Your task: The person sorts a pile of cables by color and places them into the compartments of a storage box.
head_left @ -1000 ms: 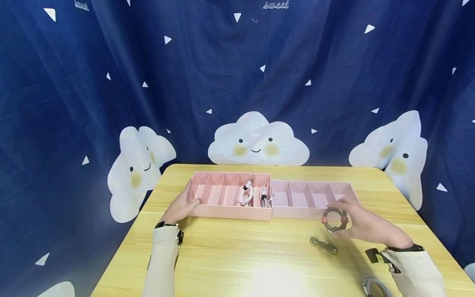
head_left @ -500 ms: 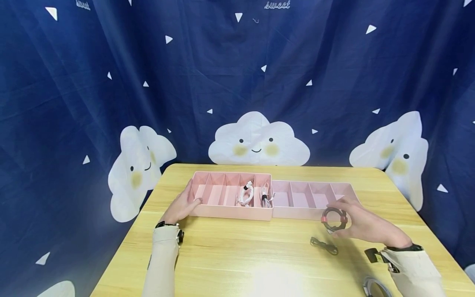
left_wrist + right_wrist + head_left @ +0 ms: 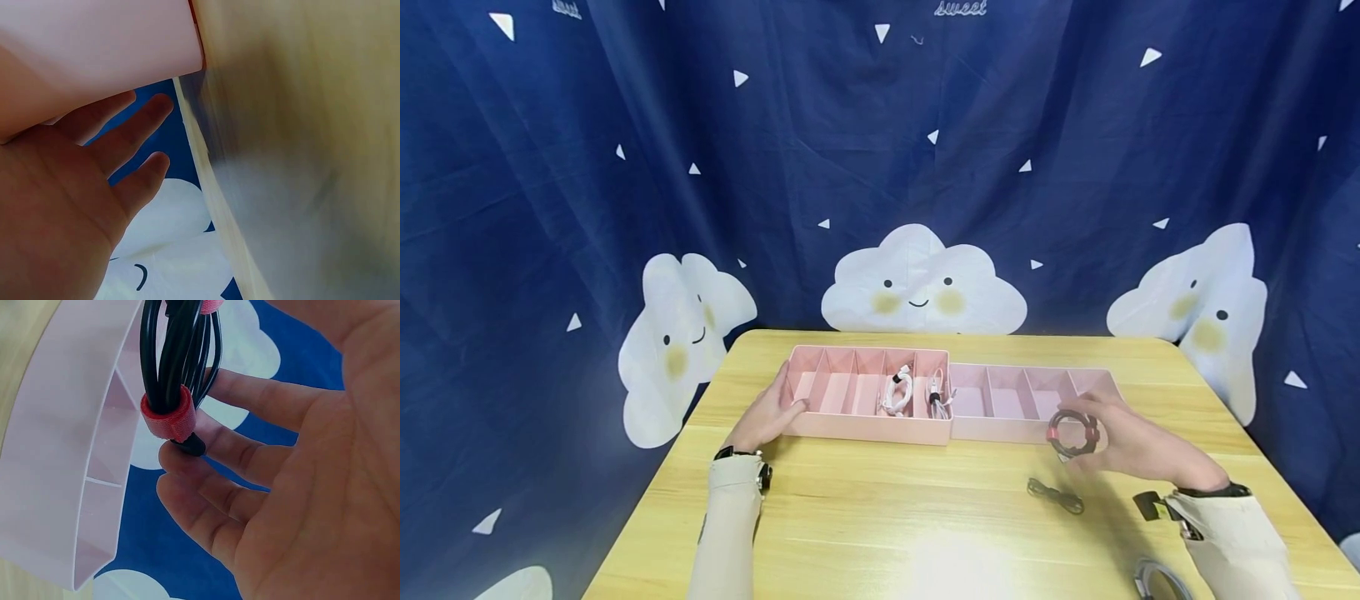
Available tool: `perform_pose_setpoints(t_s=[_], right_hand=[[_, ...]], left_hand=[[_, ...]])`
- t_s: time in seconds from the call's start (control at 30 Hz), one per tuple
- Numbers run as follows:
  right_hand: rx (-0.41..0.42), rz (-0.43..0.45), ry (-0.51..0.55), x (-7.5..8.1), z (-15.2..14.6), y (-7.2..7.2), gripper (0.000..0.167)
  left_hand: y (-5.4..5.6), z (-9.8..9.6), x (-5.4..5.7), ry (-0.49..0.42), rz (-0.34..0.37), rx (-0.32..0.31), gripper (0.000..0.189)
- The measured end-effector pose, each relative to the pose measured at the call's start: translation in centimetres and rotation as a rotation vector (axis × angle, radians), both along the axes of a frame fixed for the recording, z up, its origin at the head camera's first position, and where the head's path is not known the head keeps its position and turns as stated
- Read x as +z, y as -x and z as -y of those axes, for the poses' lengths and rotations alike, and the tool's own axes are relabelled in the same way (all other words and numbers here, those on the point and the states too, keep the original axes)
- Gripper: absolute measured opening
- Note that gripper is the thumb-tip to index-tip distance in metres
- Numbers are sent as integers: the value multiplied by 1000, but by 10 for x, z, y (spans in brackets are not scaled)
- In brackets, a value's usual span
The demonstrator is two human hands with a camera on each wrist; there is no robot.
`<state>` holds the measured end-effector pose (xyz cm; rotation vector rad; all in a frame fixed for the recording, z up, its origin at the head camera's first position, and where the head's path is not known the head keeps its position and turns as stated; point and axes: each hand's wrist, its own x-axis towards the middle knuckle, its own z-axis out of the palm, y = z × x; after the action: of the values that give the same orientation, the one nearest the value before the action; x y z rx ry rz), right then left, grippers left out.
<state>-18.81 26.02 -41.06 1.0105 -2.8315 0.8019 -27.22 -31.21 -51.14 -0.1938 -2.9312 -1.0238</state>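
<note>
My right hand [image 3: 1142,442] holds a coiled black cable [image 3: 178,359] with red fastening straps [image 3: 169,412] between thumb and fingers, raised in front of the lilac divided box [image 3: 1000,427]. In the right wrist view the fingertips meet the cable's lower end. At the far left, my left hand [image 3: 765,419] rests against the end of the pink divided box [image 3: 865,428]. Its thumb lies at the front and the fingers run along the side, mostly straight in the left wrist view. White cables [image 3: 897,396] lie in the pink box's two right compartments.
A thin black cable [image 3: 1055,497] lies bundled on the wooden table [image 3: 850,508], below the right hand. Near the front right, a grey coiled cable [image 3: 1150,575] is partly cut off by the frame. A dark blue curtain [image 3: 790,167] hangs behind.
My right hand has shifted slightly up with the black cable, which has tilted a little. The left hand and both boxes stay where they were.
</note>
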Motion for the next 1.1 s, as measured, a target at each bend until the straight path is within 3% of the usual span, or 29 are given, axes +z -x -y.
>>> perform_pose_setpoints(t_s=[0.47, 0.63, 0.87, 1.1], right_hand=[[-26, -48, -20, 7, 10, 7, 48], [-35, -2, -10, 11, 14, 9, 48], [-79, -56, -54, 13, 19, 13, 62], [-33, -50, -23, 11, 21, 20, 54]], left_hand=[[0, 0, -1, -8, -12, 0, 98], [-1, 0, -1, -5, -7, 5, 98], [-2, 0, 0, -6, 4, 3, 98], [-3, 0, 0, -5, 4, 0, 98]])
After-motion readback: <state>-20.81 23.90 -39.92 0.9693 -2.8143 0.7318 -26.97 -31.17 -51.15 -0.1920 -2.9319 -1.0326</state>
